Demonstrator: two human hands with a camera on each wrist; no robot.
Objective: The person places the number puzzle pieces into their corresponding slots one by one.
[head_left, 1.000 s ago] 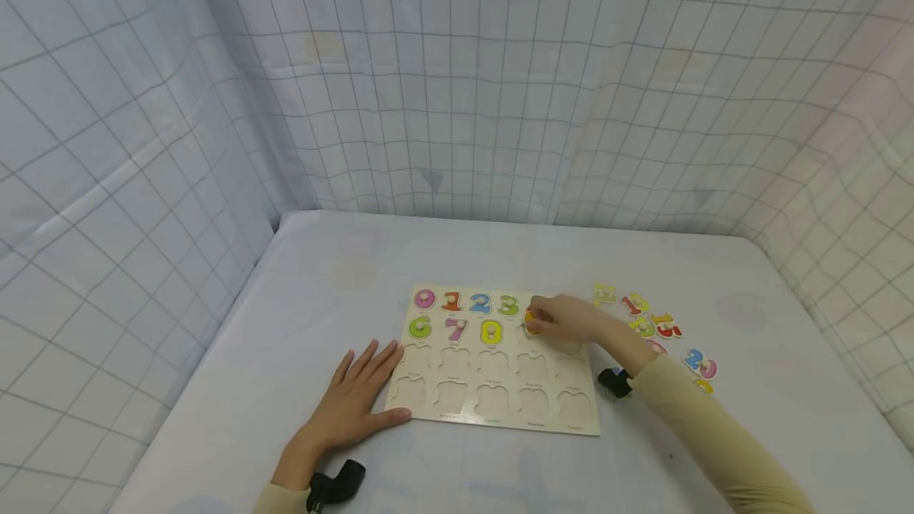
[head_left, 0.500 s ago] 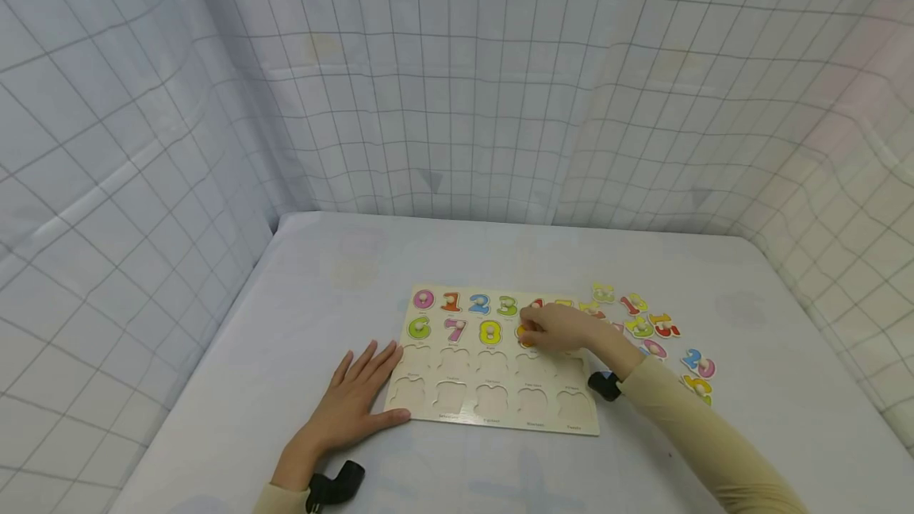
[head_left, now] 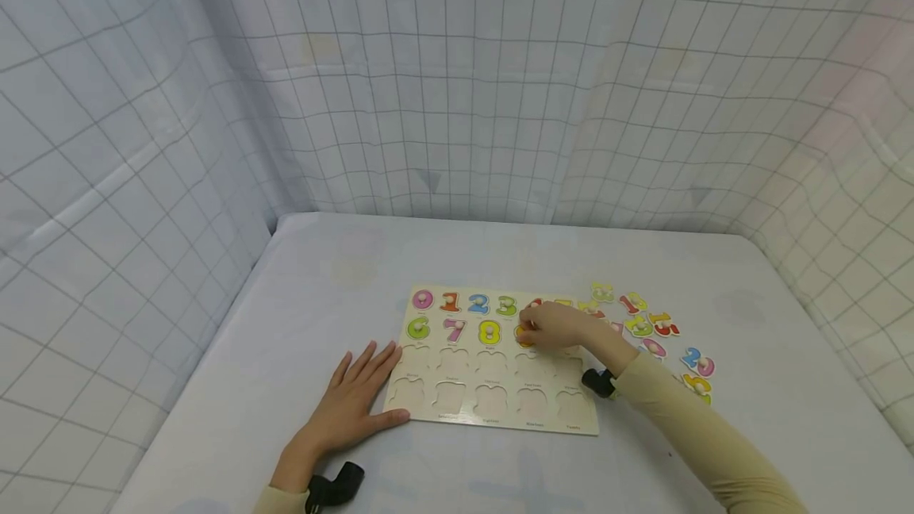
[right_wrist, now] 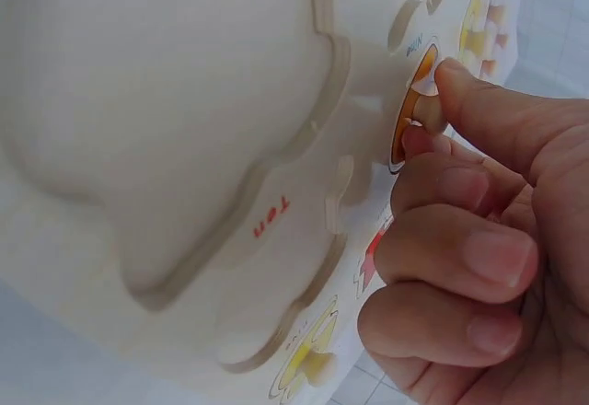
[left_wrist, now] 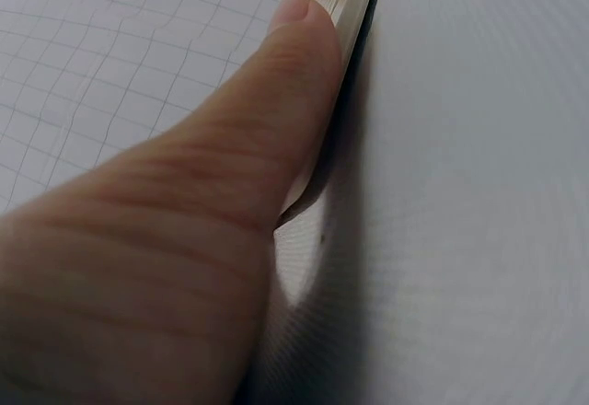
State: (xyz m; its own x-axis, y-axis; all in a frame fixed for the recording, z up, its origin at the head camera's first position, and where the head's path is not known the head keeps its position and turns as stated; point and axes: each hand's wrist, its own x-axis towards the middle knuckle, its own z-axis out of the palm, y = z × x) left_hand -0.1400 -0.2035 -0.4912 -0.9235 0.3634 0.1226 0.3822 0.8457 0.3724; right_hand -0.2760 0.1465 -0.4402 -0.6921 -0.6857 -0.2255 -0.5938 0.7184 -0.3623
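My right hand [head_left: 560, 325] pinches the round wooden knob [right_wrist: 430, 112] of an orange number 9 puzzle piece [right_wrist: 403, 124] between thumb and index finger. The piece lies at its place above the printed word on the wooden number puzzle board [head_left: 471, 419], right of the yellow 8 [head_left: 489, 332]. The other right fingers are curled beside it, partly hiding the red 4 [head_left: 534, 304]. My left hand [head_left: 350, 407] rests spread at the board's left edge, its thumb [left_wrist: 276, 101] along the lower left corner. Several more number pieces fill the top rows, from the pink 0 [head_left: 423, 299] onward.
Loose number pieces lie right of the board, among them a red 15 [head_left: 664, 325], a blue and pink 20 [head_left: 697, 362] and a yellow one [head_left: 697, 385]. The right forearm [head_left: 700, 427] passes close to them. Bare recesses [head_left: 491, 400] occupy the lower rows. Gridded white cloth [head_left: 457, 101] encloses the table.
The right hand has moved slightly left and down with the 9, bringing it to its place beside the 8; over the last half second it barely moves. The left hand stays put.
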